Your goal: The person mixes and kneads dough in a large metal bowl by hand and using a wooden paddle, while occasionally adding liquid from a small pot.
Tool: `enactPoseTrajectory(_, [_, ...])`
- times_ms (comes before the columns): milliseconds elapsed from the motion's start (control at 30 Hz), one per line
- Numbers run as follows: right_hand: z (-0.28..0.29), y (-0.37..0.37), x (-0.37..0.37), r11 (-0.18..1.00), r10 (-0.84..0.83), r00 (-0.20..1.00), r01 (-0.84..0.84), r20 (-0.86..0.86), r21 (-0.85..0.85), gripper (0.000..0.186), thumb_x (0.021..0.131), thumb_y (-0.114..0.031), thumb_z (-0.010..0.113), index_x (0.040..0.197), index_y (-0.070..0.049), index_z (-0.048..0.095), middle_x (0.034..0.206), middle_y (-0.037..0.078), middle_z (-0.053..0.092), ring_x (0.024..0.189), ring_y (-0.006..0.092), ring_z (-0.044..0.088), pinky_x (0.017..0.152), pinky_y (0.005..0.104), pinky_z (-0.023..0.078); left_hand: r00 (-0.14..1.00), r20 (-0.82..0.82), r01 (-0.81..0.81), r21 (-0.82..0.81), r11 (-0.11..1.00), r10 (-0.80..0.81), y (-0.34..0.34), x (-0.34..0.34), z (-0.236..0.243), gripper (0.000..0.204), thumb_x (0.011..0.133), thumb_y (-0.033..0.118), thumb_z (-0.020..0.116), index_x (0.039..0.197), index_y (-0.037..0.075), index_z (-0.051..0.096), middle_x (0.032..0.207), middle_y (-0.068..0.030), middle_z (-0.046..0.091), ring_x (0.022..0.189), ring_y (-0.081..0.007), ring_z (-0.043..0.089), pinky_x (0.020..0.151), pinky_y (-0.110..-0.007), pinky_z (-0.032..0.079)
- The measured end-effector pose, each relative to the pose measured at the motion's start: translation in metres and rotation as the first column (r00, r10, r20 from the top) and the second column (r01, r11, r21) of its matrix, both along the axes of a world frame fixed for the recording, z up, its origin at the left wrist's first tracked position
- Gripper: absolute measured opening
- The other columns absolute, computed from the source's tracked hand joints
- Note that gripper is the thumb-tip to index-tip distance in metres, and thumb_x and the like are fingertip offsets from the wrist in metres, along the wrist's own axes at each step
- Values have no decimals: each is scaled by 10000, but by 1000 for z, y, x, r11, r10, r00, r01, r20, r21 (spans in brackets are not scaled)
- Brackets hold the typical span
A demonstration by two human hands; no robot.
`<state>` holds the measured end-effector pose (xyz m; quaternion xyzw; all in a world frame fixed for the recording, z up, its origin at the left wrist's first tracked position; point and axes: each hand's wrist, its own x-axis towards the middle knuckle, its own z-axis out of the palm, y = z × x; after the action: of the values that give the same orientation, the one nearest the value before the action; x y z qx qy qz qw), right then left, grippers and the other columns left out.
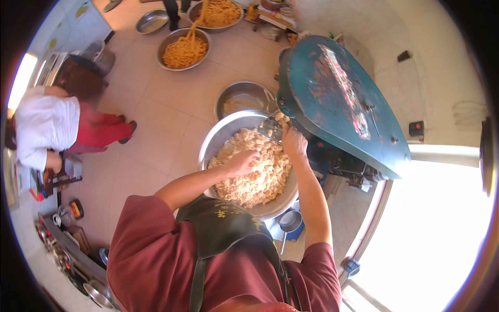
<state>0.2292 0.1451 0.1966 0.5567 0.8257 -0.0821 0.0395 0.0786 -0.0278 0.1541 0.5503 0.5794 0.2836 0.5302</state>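
The likeliest trouble is at the right hand (294, 141), which is beyond the right far rim of the big metal bowl (215, 138), close under the lower edge of the green machine (332, 86) and just beside a speckled grey metal part (270, 126). If that part moves, or the machine is running, which I cannot tell, fingers this near could be nipped. Crumbs could also drop outside the bowl, because that hand works right at its edge; some might land in the lower bowl (220, 101) past the far rim, others on the floor (171, 117). A hard push on one side might shift the big bowl, since what supports it is hidden. As for where things lie, the pale crumbly dough (260, 182) fills the middle of the big bowl, heaped toward its near rim. The left hand (244, 163) is directly over the heap, inward from the left rim, its fingers loosely curled; I cannot tell whether they pinch any dough. The heap lies below and to the left of the right hand, whose fingers bend toward a small lump of dough (282, 117) by the metal part, though their grip is too small to make out.
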Motion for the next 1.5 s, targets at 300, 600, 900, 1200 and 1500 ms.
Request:
enactPoseTrajectory(300, [-2, 3, -7, 980, 106, 989, -87, -102, 177, 381, 947, -361, 546, 850, -3, 632, 716, 241, 673, 671, 407, 684, 640, 484, 567, 992, 115, -55, 74, 996, 47, -6, 0, -33, 500, 791, -49, 658, 1243, 35, 460, 1196, -192, 607, 868, -264, 674, 702, -370, 554])
enactPoseTrajectory(600, [-14, 7, -16, 990, 40, 999, -35, -33, 139, 409, 961, -372, 520, 784, -22, 637, 679, 229, 670, 659, 383, 694, 620, 471, 570, 992, -103, 62, -123, 990, -74, -5, -10, -22, 588, 868, 78, 650, 1381, 40, 365, 1034, -266, 648, 849, -339, 677, 711, -427, 545])
enactPoseTrajectory(900, [-18, 16, -10, 996, -33, 999, 34, -7, 85, 455, 960, -388, 527, 809, 15, 677, 780, 264, 686, 774, 407, 699, 718, 489, 566, 999, -54, -6, -39, 999, 4, -11, -15, -69, 803, 838, 135, 732, 1484, -4, 275, 1099, -261, 633, 910, -322, 664, 759, -412, 531])
enactPoseTrajectory(1200, [-23, -5, -8, 995, 30, 999, -29, -16, 92, 328, 978, -357, 474, 1038, -66, 613, 887, 235, 690, 815, 387, 695, 739, 489, 561, 909, 416, 102, -252, 962, 13, -4, -21, -21, 745, 829, 27, 597, 1495, 58, 265, 1240, -169, 508, 1001, -181, 547, 829, -304, 472])
enactPoseTrajectory(1500, [-26, 12, -7, 991, 104, 994, -107, 43, 77, 338, 983, -320, 475, 1162, -90, 646, 848, 197, 711, 806, 364, 707, 691, 477, 571, 971, 237, 41, 7, 999, -42, 20, -17, -11, 698, 824, -53, 554, 1461, 93, 311, 1205, -137, 534, 942, -165, 562, 781, -321, 495])
